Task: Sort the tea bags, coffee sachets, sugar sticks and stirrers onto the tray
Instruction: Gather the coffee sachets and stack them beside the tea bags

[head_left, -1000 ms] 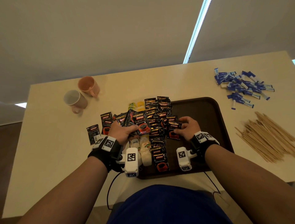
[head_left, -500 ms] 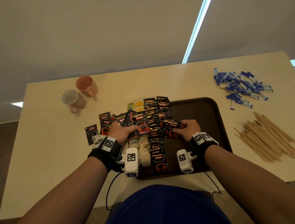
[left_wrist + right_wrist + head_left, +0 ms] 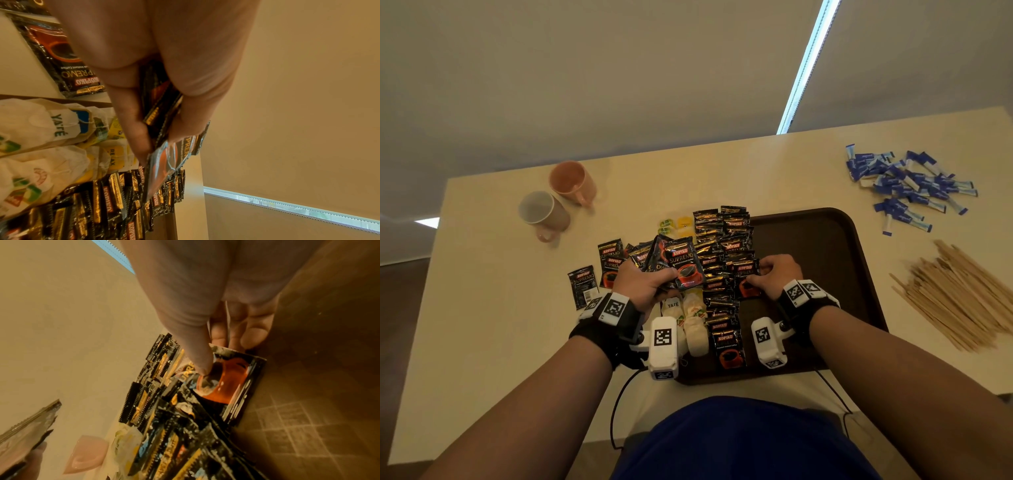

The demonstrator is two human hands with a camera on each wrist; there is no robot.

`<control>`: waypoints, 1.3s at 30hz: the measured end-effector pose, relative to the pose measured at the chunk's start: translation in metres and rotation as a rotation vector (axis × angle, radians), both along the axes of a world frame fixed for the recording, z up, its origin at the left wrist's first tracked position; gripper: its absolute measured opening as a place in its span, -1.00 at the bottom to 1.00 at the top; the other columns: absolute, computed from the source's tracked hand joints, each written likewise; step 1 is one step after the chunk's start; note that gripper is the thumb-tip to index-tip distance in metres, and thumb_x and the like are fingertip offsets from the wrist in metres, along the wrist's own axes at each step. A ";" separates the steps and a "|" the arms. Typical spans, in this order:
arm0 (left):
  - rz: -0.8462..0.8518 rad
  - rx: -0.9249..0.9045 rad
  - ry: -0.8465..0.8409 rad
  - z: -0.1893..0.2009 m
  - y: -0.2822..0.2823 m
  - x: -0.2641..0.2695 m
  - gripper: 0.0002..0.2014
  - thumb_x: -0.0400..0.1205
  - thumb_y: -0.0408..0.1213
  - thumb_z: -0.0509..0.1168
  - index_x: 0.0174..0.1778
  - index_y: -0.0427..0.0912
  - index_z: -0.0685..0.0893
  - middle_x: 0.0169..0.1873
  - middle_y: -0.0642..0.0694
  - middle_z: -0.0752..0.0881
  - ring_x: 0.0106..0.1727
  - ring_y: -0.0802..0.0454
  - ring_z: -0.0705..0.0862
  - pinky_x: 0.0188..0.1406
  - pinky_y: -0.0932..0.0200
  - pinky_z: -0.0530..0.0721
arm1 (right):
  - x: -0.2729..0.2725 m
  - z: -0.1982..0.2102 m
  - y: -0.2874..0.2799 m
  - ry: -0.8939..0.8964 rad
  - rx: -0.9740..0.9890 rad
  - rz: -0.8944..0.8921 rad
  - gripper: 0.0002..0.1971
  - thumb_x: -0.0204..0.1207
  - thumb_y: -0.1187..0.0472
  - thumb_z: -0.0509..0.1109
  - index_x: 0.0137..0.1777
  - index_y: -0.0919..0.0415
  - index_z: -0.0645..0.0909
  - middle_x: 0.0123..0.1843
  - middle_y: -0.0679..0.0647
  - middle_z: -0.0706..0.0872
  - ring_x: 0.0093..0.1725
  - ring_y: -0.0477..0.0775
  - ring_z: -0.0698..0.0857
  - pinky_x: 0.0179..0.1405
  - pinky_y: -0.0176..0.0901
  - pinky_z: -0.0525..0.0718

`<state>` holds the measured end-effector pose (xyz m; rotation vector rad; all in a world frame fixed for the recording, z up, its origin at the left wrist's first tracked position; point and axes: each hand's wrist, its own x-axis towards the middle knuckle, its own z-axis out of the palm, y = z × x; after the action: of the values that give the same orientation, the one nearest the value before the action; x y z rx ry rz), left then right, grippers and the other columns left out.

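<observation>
A dark brown tray [image 3: 835, 246] lies on the cream table. Black coffee sachets [image 3: 722, 240] overlap in a row along the tray's left part, with white tea bags [image 3: 693, 325] beside them near the front. My left hand [image 3: 650, 281] grips a fanned bunch of coffee sachets [image 3: 681, 263] raised above the tray's left edge; the left wrist view shows my fingers [image 3: 131, 123] pinching them [image 3: 164, 104]. My right hand [image 3: 774, 274] pinches one coffee sachet [image 3: 228, 382] at the right side of the row, thumb on top. Sugar sticks [image 3: 907, 185] and wooden stirrers [image 3: 959, 294] lie on the table to the right.
Two mugs, one pink [image 3: 571, 181] and one grey-beige [image 3: 544, 212], stand at the back left. Loose coffee sachets [image 3: 582, 284] lie on the table left of the tray. Small yellow and green packets [image 3: 674, 224] sit behind the row. The tray's right half is bare.
My right hand has drawn its sachet a little leftwards against the row. The left hand keeps its bunch in about the same place.
</observation>
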<state>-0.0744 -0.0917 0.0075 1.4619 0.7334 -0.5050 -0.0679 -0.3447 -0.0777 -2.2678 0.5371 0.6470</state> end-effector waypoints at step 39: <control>-0.015 -0.234 -0.032 0.003 -0.009 -0.022 -0.61 0.59 -0.59 0.39 0.34 -0.44 0.55 0.04 -0.41 0.81 0.02 -0.32 0.83 -0.20 -0.07 0.85 | -0.007 0.056 0.007 -0.083 0.561 -0.275 -0.80 0.45 0.28 0.57 0.00 0.11 0.63 -0.05 0.12 0.83 -0.13 0.11 0.80 -0.30 -0.14 0.72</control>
<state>-0.0966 -0.1008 0.0103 1.2548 0.6166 -0.5581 -0.0752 -0.3380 -0.0220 -1.6517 0.5347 0.4867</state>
